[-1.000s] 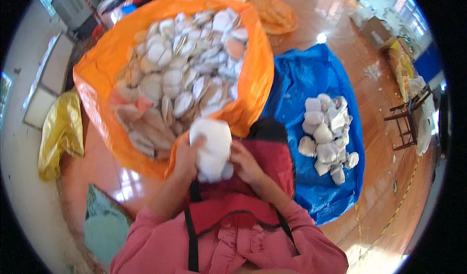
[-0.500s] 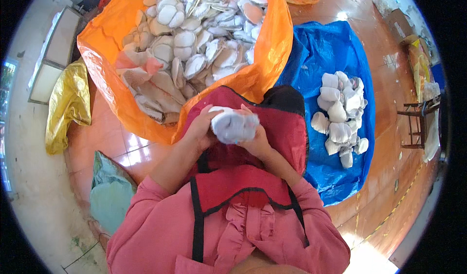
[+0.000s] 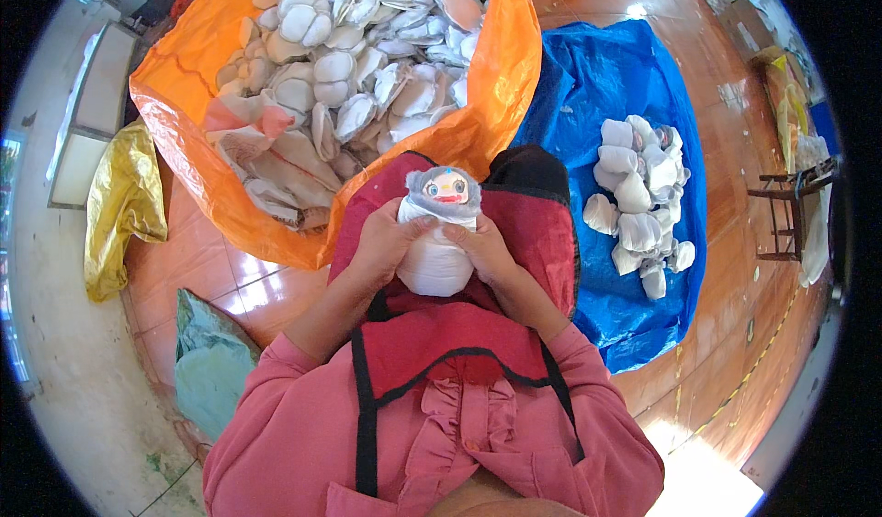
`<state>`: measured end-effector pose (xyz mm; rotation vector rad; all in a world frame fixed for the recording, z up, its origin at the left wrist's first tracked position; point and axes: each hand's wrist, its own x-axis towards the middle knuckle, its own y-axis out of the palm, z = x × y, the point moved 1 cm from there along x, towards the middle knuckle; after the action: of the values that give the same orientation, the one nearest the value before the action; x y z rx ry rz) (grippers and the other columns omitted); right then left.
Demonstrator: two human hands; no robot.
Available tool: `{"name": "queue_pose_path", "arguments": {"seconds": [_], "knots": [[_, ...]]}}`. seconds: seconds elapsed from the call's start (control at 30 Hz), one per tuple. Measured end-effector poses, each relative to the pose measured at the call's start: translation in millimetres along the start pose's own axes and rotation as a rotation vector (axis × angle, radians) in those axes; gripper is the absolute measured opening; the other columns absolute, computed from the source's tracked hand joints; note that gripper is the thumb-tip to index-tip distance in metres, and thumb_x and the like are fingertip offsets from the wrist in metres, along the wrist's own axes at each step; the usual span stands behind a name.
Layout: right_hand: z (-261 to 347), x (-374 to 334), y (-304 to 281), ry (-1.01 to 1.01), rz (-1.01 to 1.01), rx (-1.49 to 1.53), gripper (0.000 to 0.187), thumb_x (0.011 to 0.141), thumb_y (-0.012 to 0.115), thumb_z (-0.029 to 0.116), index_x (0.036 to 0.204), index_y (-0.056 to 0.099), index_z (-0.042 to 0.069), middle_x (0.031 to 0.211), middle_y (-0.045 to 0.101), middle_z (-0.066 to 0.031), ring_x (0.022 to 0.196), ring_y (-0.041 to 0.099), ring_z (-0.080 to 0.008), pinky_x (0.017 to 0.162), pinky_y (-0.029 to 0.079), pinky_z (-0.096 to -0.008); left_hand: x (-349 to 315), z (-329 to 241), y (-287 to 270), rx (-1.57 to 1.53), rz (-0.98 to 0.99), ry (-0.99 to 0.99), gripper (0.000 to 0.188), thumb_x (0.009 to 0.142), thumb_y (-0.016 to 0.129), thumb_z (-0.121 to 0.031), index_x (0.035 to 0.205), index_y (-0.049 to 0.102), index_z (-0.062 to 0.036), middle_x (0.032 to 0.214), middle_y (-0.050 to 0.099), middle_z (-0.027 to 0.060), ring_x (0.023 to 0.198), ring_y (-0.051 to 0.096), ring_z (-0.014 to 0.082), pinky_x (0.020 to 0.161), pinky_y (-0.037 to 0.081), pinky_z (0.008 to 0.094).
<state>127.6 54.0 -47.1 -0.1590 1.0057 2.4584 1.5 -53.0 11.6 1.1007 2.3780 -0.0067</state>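
Above my lap I hold a small plush doll head [image 3: 447, 189] with grey fur, blue eyes and a red mouth, its face showing at the top. White fabric [image 3: 435, 269] wraps its lower part in a rounded cup shape. My left hand [image 3: 390, 241] grips it from the left and my right hand [image 3: 483, 249] from the right. Both thumbs press on the white fabric just below the grey fur, and the other fingers are mostly hidden around the sides. A red apron [image 3: 528, 241] with black edging lies under my hands.
Ahead on the left stands an open orange sack [image 3: 432, 154] full of white and grey plush pieces [image 3: 367, 67]. To the right, several white bundled pieces [image 3: 640, 231] lie on a blue sack [image 3: 597, 76]. A yellow sack [image 3: 124, 209], a green bag [image 3: 211, 379] and a wooden stool [image 3: 781, 209] stand farther out.
The blurred white-and-grey piece has been turned upright, so the doll's face shows. Both hands now hold it lower, thumbs in front. The view has shifted slightly.
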Motion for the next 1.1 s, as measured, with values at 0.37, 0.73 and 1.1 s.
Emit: {"name": "queue_pose_path", "arguments": {"seconds": [0.37, 0.73, 1.1], "knots": [[12, 2, -2, -0.625, -0.296, -0.869, 0.042, 0.072, 0.078, 0.012, 0.109, 0.06, 0.003, 0.107, 0.061, -0.0108, 0.099, 0.058, -0.0233, 0.088, 0.046, -0.0338, 6, 12, -15, 0.187, -0.158, -0.034, 0.026, 0.084, 0.07, -0.021, 0.098, 0.066, 0.0003, 0.088, 0.068, 0.008, 0.074, 0.063, 0.0134, 0.066, 0.049, 0.0293], [1, 0, 3, -0.522, -0.207, -0.921, 0.031, 0.076, 0.075, 0.012, 0.103, 0.064, 0.003, 0.096, 0.066, -0.0114, 0.088, 0.062, -0.0236, 0.08, 0.049, -0.0325, 1, 18, -9, 0.336, -0.183, 0.058, 0.025, 0.086, 0.066, -0.016, 0.103, 0.062, 0.0009, 0.091, 0.067, 0.0082, 0.079, 0.063, 0.0154, 0.069, 0.05, 0.0307], [3, -3, -4, -0.072, 0.122, -0.388, 0.028, 0.09, 0.057, 0.008, 0.118, 0.06, 0.001, 0.104, 0.062, 0.0011, 0.095, 0.056, -0.0087, 0.085, 0.044, -0.0237, -15, 4, -5, 0.716, -0.218, 0.457, 0.056, 0.08, 0.072, -0.026, 0.125, 0.048, -0.0015, 0.096, 0.063, 0.0206, 0.085, 0.063, 0.0377, 0.073, 0.05, 0.0439]]}}
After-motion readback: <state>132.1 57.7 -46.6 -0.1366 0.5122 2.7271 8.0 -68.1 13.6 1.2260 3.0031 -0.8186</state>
